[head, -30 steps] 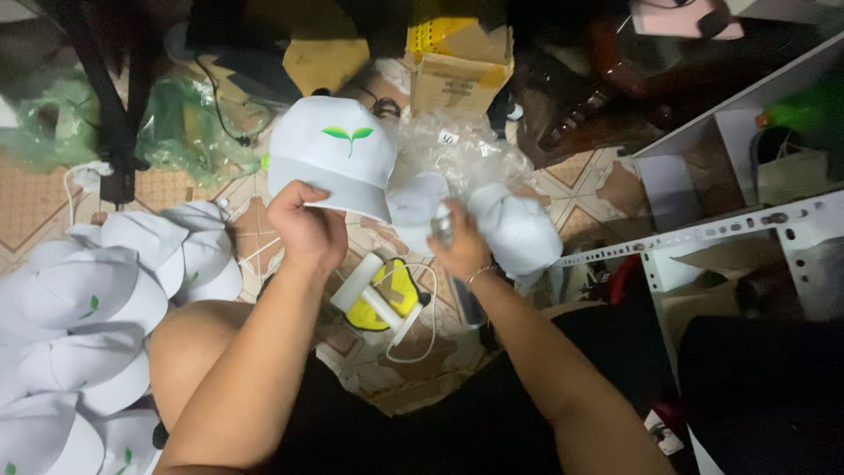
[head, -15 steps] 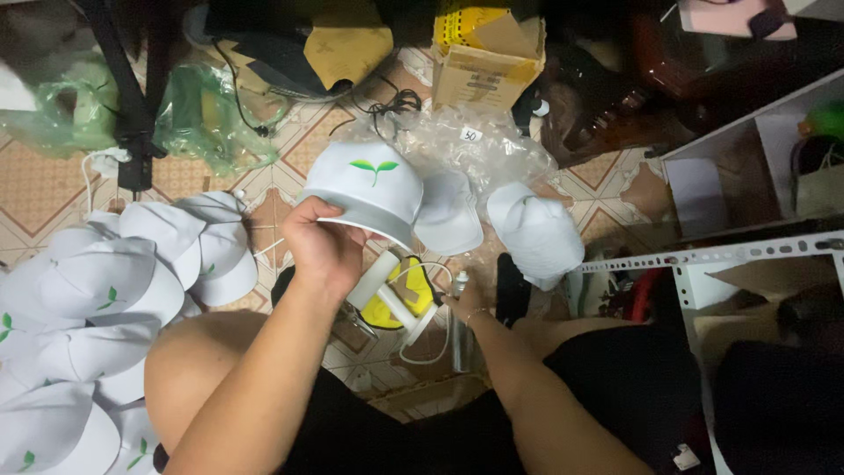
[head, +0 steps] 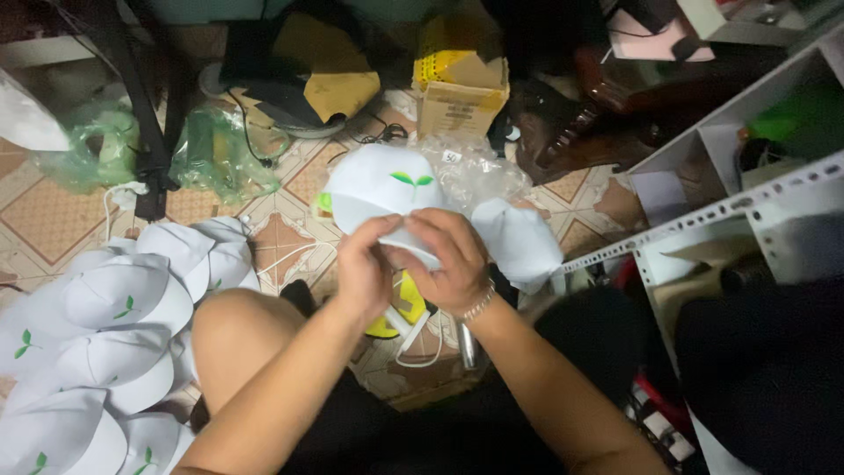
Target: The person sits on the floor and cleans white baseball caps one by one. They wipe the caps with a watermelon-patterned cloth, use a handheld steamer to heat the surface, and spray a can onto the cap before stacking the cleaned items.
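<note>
I judge the white cap (head: 387, 189) as very light and soft: thin fabric crown that will crush if squeezed, w/ a stiffer brim that keeps its curve, so the brim edge is the best place to take hold, not the crown. It is not slippery and not fragile, but the white cloth will mark easily from dirty fingers. The cap is held in the air above the tiled floor (head: 53, 211), in front of my knee (head: 237, 325), crown pointing away from me. My left hand (head: 365, 264) pinches the lower edge of the brim w/ thumb and fingers closed on it; my right hand (head: 453, 259) is curled over the same edge just beside it, also closed on the cap, both hands touching each other. Whether the right hand holds something small besides, I cannot tell. The cap is plain white w/ a small green two-leaf sprout sign on the front. A pile of same caps (head: 97, 352) lies at my left on the floor, another white cap (head: 519, 242) is just right of my hands, and a cardboard box (head: 459, 105) stands behind.
</note>
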